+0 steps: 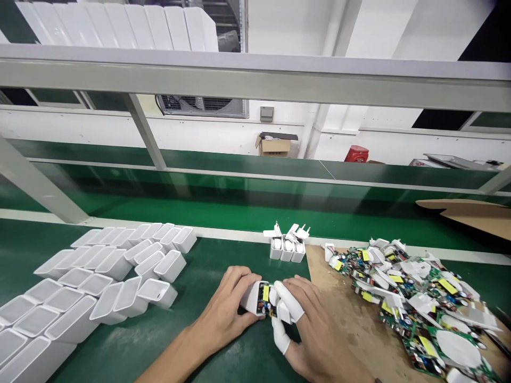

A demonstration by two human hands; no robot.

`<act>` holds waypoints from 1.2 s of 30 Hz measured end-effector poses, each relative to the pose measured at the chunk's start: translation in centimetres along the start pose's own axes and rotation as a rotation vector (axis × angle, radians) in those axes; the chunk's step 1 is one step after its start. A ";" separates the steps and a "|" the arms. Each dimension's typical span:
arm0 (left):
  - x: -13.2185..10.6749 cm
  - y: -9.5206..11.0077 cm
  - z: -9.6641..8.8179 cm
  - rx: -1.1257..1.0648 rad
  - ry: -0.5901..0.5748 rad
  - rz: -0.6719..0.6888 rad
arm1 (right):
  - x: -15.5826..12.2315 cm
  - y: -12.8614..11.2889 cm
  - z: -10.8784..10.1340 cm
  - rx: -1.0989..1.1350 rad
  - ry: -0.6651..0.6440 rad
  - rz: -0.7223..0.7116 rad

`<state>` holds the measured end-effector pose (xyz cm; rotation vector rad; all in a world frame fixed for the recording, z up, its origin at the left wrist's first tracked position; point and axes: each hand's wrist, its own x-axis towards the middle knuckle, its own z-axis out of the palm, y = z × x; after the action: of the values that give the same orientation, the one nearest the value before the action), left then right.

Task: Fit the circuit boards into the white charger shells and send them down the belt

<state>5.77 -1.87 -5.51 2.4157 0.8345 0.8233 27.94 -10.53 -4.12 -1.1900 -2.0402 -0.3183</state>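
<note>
My left hand (231, 299) is closed round a white plastic case (250, 298), which lies on its side just above the green table. My right hand (305, 314), with white covers on the thumb and index finger, grips a circuit board (265, 293) bearing a yellow label and white plastic parts. One end of the board meets the open mouth of the case; how far it reaches inside I cannot tell. Beyond the hands stand a few white cases with boards and plugs (288, 246) sticking out of their tops.
Rows of open white cases (67, 298) cover the left of the table. At right, a heap of circuit boards (415, 298) lies on brown cardboard (339, 319). A pale rail (239, 234) borders the green conveyor belt (223, 214), and a metal shelf beam (255, 80) crosses above.
</note>
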 end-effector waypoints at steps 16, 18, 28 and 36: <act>-0.5 1.0 -0.5 -0.212 -0.164 -0.061 | 1.0 0.1 -0.9 0.018 -0.037 0.029; -0.9 0.9 -0.5 -0.278 -0.212 -0.129 | 0.6 0.5 -1.0 0.117 -0.070 0.121; -1.0 1.7 -2.4 -0.434 -0.231 -0.478 | -1.3 0.9 2.7 0.461 -0.180 0.200; -1.5 0.6 -1.1 -0.314 -0.110 -0.356 | -1.3 0.7 3.7 0.470 -0.043 0.242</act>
<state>4.33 -3.06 -5.00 1.9462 0.9747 0.6234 27.11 -9.01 -7.70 -1.1298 -1.8403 0.2925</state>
